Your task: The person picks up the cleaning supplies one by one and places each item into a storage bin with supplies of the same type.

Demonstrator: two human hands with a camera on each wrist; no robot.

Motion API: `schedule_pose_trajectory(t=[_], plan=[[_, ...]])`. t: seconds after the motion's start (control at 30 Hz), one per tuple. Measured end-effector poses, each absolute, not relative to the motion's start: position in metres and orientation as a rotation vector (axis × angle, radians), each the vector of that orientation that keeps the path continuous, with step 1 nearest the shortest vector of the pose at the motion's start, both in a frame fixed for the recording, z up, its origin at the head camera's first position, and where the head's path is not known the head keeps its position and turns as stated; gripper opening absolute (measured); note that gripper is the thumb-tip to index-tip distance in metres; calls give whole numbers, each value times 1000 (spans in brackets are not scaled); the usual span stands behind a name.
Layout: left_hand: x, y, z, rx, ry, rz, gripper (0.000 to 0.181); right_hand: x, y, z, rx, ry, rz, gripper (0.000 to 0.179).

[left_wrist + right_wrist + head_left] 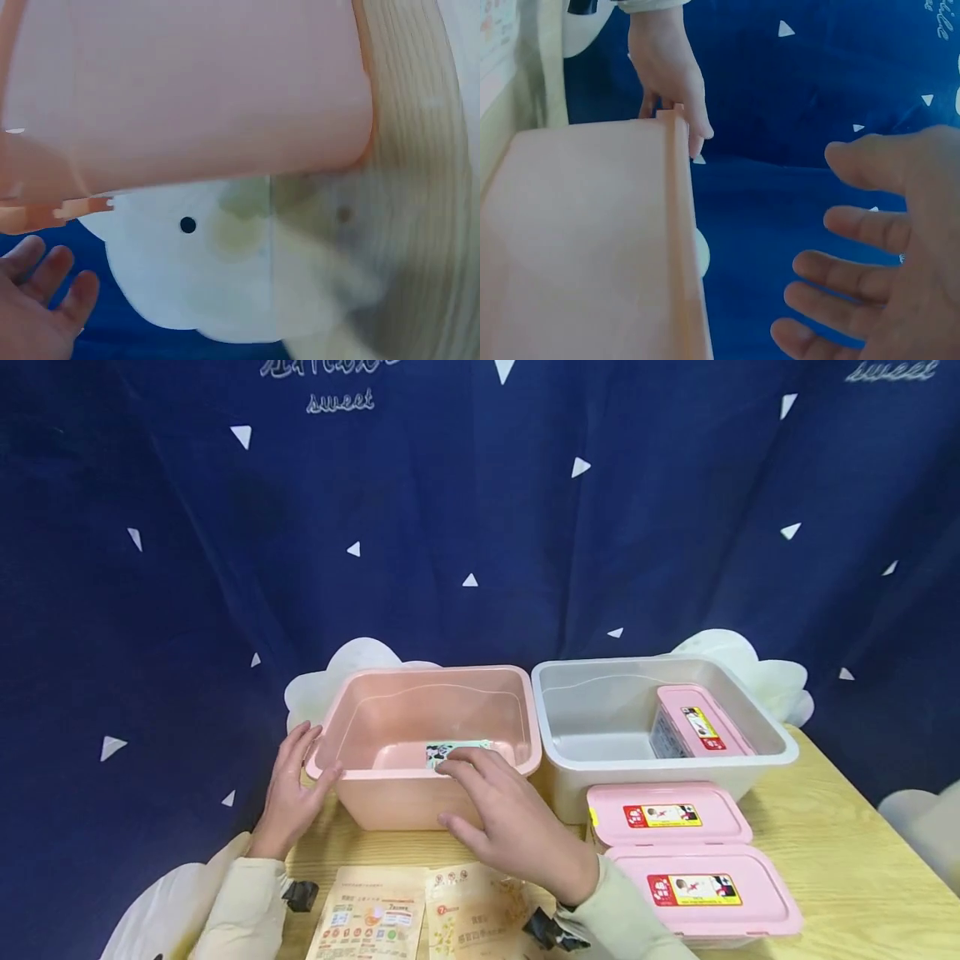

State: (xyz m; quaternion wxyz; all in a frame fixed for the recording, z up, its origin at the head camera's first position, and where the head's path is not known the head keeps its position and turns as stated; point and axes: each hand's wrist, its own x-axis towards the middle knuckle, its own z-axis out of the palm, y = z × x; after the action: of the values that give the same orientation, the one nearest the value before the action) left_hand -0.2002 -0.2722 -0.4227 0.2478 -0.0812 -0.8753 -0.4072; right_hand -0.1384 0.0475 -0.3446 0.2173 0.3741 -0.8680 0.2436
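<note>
A pink plastic bin (431, 797) stands on the wooden table. My left hand (294, 793) rests at its left front corner, thumb over the rim, fingers along the outside; the left wrist view shows those fingers (54, 277) loosely bent beside the bin's handle lug (56, 214). Over the front rim hovers my right hand (510, 818), palm down, holding nothing; its fingers (840, 274) are spread and relaxed in the right wrist view. On the bin's floor lies a flat green-edged piece (442, 752) with a black-and-white pattern, partly hidden by the right hand.
Right of the pink bin stands a grey-white bin (592, 747) holding a pink-lidded box (705, 718). Two more pink-lidded boxes, one nearer (705, 889) and one behind (667, 814), sit before it. Two printed pouches, left (371, 910) and right (472, 906), lie in front.
</note>
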Motion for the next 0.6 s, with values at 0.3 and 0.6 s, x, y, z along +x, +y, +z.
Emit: schedule_pose_trajectory(t=[0.3, 0.6], plan=[[-202, -259, -435, -18, -2250, -1589, 48, -138, 44, -357, 1097, -2554, 602, 49], [-203, -261, -438, -38, -2225, -1600, 49, -139, 42, -360, 1134, -2542, 568, 45]])
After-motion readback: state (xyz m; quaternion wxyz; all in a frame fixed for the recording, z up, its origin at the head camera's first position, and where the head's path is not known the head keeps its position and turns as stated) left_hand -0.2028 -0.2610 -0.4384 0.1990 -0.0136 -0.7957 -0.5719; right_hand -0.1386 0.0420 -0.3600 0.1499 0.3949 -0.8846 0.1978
